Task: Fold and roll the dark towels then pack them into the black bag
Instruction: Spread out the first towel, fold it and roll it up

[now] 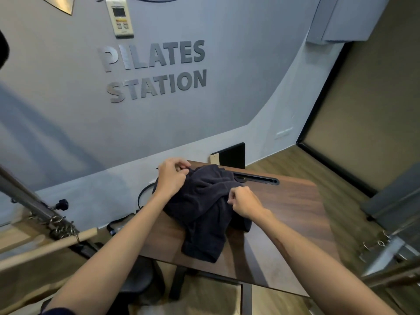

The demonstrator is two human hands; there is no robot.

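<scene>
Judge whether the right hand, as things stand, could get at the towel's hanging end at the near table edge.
Probably yes. The right hand pinches the dark towel higher up; the hanging end lies just below it on the table, with nothing between. It would have to let go first.

Both arms out over the dark wood tabletop (pixel 295 201). Left hand (pixel 171 177) pinching the far edge of a crumpled dark towel (pixel 204 212), right hand (pixel 244 202) gripping a fold near its middle. Towel heaped, near end drooping toward the tabletop's front edge. Black bag (pixel 145 194) peeking out behind the left wrist. Grey wall behind, lettered PILATES STATION (pixel 156 71).
</scene>
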